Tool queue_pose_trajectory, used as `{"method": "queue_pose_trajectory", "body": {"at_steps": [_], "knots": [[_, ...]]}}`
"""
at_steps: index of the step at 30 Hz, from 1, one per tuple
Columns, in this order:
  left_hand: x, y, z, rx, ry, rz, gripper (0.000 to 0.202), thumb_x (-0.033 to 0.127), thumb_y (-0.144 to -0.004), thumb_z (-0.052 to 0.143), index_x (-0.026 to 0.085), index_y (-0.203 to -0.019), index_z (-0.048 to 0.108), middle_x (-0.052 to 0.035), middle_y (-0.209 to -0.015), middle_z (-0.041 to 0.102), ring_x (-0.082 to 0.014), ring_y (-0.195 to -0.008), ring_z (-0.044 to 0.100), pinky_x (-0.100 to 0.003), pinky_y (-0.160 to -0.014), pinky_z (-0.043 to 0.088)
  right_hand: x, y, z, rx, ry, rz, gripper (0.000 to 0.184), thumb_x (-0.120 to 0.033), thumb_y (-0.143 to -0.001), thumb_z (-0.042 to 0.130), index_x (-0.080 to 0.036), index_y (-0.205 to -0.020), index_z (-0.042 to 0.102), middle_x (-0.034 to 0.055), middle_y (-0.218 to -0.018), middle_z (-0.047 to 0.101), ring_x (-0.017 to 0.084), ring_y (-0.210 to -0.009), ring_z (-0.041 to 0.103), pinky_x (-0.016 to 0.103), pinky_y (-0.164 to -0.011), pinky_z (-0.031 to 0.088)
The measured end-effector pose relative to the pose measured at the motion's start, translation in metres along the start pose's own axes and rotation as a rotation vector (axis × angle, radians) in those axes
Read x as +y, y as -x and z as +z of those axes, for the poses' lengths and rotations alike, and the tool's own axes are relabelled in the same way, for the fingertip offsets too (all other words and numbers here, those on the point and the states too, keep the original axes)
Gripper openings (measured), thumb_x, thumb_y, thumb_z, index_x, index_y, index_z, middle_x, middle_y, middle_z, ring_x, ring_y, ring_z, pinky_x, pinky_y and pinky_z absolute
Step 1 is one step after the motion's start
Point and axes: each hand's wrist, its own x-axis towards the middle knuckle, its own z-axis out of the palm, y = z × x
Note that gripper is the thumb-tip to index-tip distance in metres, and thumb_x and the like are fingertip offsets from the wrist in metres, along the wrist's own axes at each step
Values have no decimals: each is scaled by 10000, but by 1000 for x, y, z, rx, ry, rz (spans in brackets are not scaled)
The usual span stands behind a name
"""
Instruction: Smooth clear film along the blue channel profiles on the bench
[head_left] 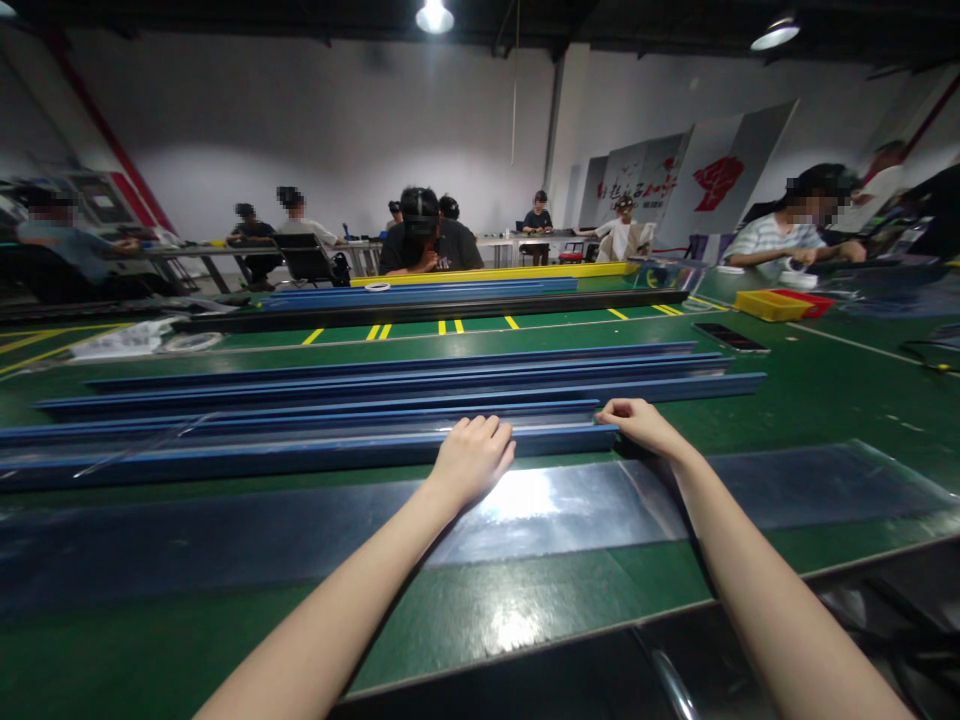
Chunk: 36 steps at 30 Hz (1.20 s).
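A long blue U-shaped channel (300, 459) lies across the green table with clear film (161, 445) inside it, one strip sticking up over its left part. Curled over the channel's near wall, my left hand (474, 458) has its fingers closed on it. At the right end of the same channel is my right hand (643, 424), its thumb and fingers pinched together between the walls; what they hold is hidden. A wide clear plastic sheet (330, 525) lies flat in front of the channel, under my forearms.
Several more blue channels (420, 372) lie just behind. Farther back are a black profile (450, 308), a yellow profile (525, 272), a tape roll (193, 342), a phone (729, 337) and a yellow bin (769, 306). The table's front edge (570, 645) is near me. People sit around.
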Motion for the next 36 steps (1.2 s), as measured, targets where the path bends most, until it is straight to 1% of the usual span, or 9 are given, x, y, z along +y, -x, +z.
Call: {"method": "queue_pose_trajectory", "body": {"at_steps": [7, 19, 36], "knots": [[0, -1, 0, -12, 8, -8, 234, 288, -880, 341, 167, -845, 539, -41, -778, 568, -176, -735, 519, -301, -628, 331, 1, 0, 1, 16, -19, -2, 246, -411, -620, 577, -174, -562, 551, 9, -558, 565, 120, -542, 514, 233, -536, 374], [0, 0, -1, -35, 24, -36, 240, 303, -877, 346, 176, -837, 546, -34, -770, 574, -178, -729, 527, -303, -621, 344, 4, -2, 1, -1, -13, -13, 239, -406, -631, 554, -175, -571, 562, 10, -571, 561, 124, -551, 510, 245, -558, 379], [-1, -1, 0, -43, 41, -31, 247, 299, -877, 345, 169, -846, 553, -46, -778, 578, -179, -737, 530, -298, -623, 351, 4, -1, 1, -5, -42, -1, 262, -427, -629, 576, -169, -580, 577, 11, -579, 574, 120, -547, 512, 236, -551, 385]]}}
